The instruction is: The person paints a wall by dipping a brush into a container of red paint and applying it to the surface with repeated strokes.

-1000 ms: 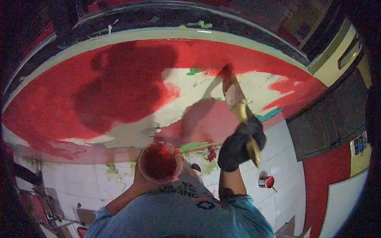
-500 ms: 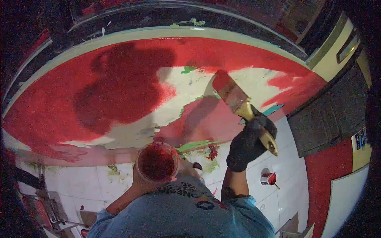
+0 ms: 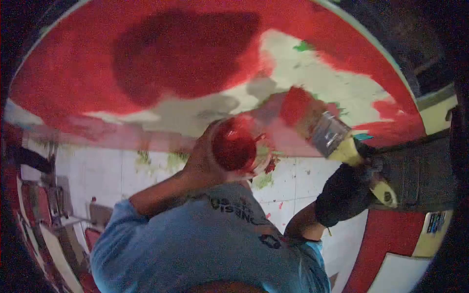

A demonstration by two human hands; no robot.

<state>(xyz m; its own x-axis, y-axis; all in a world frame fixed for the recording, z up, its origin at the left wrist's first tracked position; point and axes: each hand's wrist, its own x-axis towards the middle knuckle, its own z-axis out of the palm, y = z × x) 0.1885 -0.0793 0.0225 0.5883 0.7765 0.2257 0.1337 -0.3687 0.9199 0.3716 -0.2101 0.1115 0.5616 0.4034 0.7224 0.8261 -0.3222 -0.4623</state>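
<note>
My left hand (image 3: 201, 161) is wrapped around a clear plastic cup of red paint (image 3: 235, 146), held in front of my chest with its mouth toward me. In a black glove, my right hand (image 3: 344, 193) grips a wide paintbrush (image 3: 330, 133) by its pale handle. Red paint coats the bristles, which point up and left, to the right of the cup. Beyond both lies a curved painted surface (image 3: 53, 73), red over cream, with small green marks. Whether the bristles touch it, I cannot tell.
White floor tiles (image 3: 117, 171) with green and red stains lie below the painted surface. At right stands a dark panel (image 3: 425, 171) beside a red strip (image 3: 388, 234). Chairs (image 3: 44, 200) are at the lower left. A dark shadow falls across the red paint.
My view has tilted and turned. The cup now appears higher and further right, nearer the brush. My right hand and brush appear further right, with the brush larger in view.
</note>
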